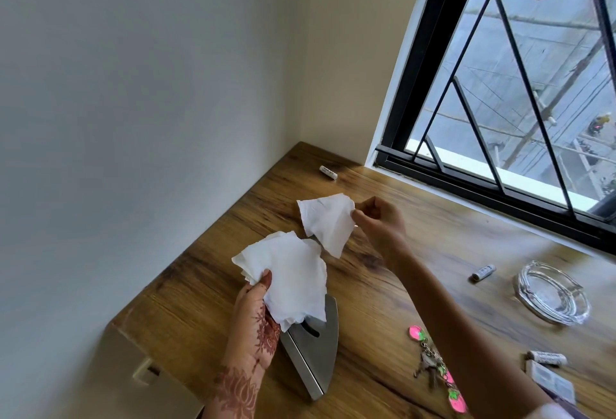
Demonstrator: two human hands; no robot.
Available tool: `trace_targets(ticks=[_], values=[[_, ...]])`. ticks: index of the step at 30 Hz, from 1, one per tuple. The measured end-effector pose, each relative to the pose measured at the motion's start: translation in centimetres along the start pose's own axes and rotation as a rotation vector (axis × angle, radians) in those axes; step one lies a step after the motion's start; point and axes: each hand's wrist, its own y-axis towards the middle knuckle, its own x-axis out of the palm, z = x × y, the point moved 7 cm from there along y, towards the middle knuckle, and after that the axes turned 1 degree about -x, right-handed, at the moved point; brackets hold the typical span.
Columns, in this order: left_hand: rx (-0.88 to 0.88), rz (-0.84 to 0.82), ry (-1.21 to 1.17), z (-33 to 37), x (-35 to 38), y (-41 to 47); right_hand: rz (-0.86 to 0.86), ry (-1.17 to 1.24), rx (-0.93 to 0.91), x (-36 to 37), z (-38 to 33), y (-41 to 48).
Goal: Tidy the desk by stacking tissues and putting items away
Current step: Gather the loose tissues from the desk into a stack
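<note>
My left hand [255, 318] grips a stack of white tissues [290, 278] by its lower left edge, held above a steel napkin holder [316, 355] that lies on the wooden desk [383, 285]. My right hand [380, 218] pinches one single white tissue [328, 222] by its right corner, held in the air just above and to the right of the stack. The two tissue bundles almost touch at their near corners.
A battery [328, 172] lies near the back corner by the wall. Another battery [484, 272] and a glass ashtray [551, 292] sit at the right. Keys with pink strawberry charms [435, 365], a third battery [548, 358] and a small pack [550, 380] lie at the front right. A barred window [500, 118] borders the desk.
</note>
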Motion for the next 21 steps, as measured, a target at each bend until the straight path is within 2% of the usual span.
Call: trace_targets(ticks=[3,6,9,13,17,19,21], values=[[-0.082,-0.063,-0.056,-0.6,0.6,-0.1,-0.09,-0.07,-0.229,0.4,-3.8,-1.6],[-0.093,-0.111,-0.137,-0.5,1.2,-0.3,-0.304,-0.203,-0.492,2.2,-6.1,-4.8],[-0.081,-0.166,-0.202,-0.3,1.8,-0.8,-0.528,-0.402,-0.639,4.4,-5.7,-8.3],[-0.083,-0.118,-0.182,-0.2,2.2,-0.9,-0.647,-0.488,-0.693,6.3,-4.0,-11.5],[-0.137,-0.057,-0.039,-0.4,2.0,-0.5,-0.679,-0.507,-0.622,7.0,-2.8,-12.2],[-0.098,-0.015,-0.044,-0.3,1.5,-0.3,-0.661,-0.442,-0.559,6.8,-2.9,-11.9],[-0.05,-0.028,-0.098,0.0,1.3,-0.4,-0.554,-0.374,-0.527,6.3,-3.2,-10.4]])
